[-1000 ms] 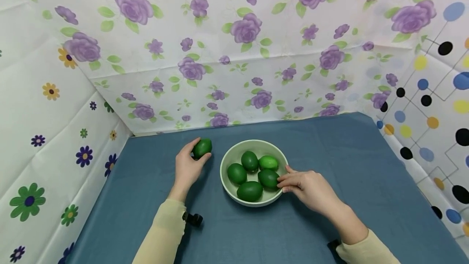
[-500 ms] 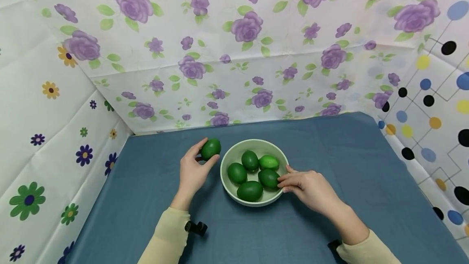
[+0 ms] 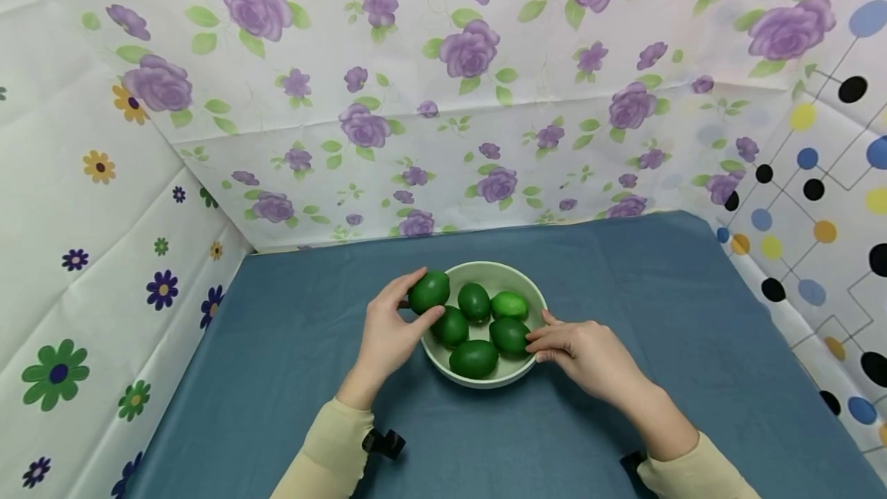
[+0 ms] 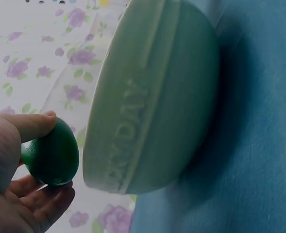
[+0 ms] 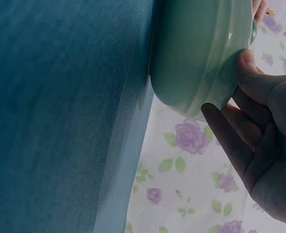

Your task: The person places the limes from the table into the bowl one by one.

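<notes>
In the head view, my left hand (image 3: 389, 337) pinches a dark green, egg-shaped fruit (image 3: 429, 292) between thumb and fingers, over the left rim of a pale green bowl (image 3: 443, 370). The left wrist view shows this fruit (image 4: 54, 153) apart from the bowl's outer wall (image 4: 152, 97), which bears raised letters. Several green fruits, such as the front one (image 3: 474, 360), lie inside the bowl; a lighter green one (image 3: 509, 305) is at the back right. My right hand (image 3: 589, 356) holds the bowl's right rim, thumb (image 5: 249, 68) against it in the right wrist view.
The bowl stands on a table with a blue cloth (image 3: 277, 376). A white wall sheet with purple roses (image 3: 471, 98) rises behind it. Patterned sheets stand at the left (image 3: 104, 252) and the right (image 3: 831, 252). A black strap device (image 3: 383, 443) sits at my left wrist.
My left hand has moved right with the green fruit, from the table left of the bowl to over its left rim. The right hand stays at the bowl's right rim.
</notes>
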The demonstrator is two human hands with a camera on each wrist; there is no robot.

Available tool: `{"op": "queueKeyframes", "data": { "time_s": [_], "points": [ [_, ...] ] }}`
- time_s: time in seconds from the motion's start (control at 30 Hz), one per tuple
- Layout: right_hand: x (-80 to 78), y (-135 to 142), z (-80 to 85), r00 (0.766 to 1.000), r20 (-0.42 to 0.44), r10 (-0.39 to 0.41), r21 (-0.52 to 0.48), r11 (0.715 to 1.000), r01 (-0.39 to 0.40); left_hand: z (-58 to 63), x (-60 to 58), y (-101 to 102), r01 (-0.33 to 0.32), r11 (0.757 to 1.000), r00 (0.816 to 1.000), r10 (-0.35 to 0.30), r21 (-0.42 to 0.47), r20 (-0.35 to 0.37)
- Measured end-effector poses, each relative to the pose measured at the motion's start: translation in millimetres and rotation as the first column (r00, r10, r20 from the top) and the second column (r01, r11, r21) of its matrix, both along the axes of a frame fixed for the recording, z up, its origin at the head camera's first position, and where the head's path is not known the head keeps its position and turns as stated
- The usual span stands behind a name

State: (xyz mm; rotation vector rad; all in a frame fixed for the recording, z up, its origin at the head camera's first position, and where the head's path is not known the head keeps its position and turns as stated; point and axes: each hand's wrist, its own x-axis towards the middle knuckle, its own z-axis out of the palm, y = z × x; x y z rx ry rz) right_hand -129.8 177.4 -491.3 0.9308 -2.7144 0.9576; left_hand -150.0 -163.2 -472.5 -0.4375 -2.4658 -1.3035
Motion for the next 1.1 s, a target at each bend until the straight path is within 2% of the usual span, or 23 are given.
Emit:
{"op": "queueKeyframes", "data": {
  "time_s": [0.2, 0.5, 0.83, 1.1],
  "points": [
    [0.5, -0.5, 1.0, 1.000, 0.007, -0.003, 0.000, 1.000, 0.003, -1.8, 7.8, 11.2, 0.106, 0.993, 0.994, -0.107, -0.043, -0.023],
    [1.2, -0.8, 0.9, 1.000, 0.008, -0.013, 0.003, 1.000, 0.013, -8.1, 12.9, 23.4, 0.185, 0.974, 0.982, -0.188, -0.131, -0.009],
    [0.9, -0.7, 0.4, 1.000, 0.010, -0.010, 0.003, 1.000, 0.010, -5.6, 14.8, 36.4, 0.183, 0.943, 0.983, -0.173, -0.277, 0.060],
    [0.0, -0.2, -1.2, 1.000, 0.009, -0.007, 0.001, 1.000, 0.007, -3.6, 14.4, 45.4, 0.171, 0.930, 0.985, -0.150, -0.325, 0.088]
  ]
}}
